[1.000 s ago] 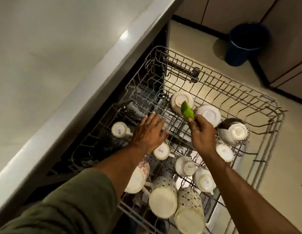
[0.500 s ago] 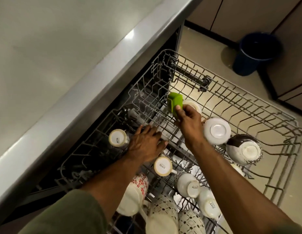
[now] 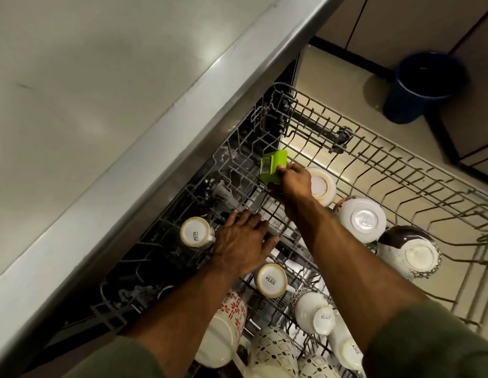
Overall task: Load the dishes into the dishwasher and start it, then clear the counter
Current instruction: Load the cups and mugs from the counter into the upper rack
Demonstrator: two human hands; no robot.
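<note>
Gripping the green container (image 3: 273, 167) between curled fingers and thumb, my right hand (image 3: 292, 184) holds it over the far-left part of the pulled-out wire rack (image 3: 401, 170), just beside an upturned bowl (image 3: 323, 186). The container stands tilted, its long axis running roughly from my hand up toward the counter edge (image 3: 182, 110); a small label shows on its left face, too blurred to read.

My left hand (image 3: 241, 242) lies relaxed and flat on the rack wires, fingers spread, grasping nothing, between two upturned cups.

Legible writing: "SISTA" is printed on the base of the cup (image 3: 195, 232) nearest the counter, on the cup (image 3: 271, 280) just below my left hand, and on a third cup (image 3: 323, 320) further toward me.

Two more inverted bowls (image 3: 360, 218) (image 3: 409, 252) sit in a row to the right of the first. Patterned mugs (image 3: 223, 331) crowd the near end.

The rack's far-right section holds only bare tines, giving open room. Its left side sits under the counter overhang. A dark bin (image 3: 425, 85) stands on the floor, well apart.
</note>
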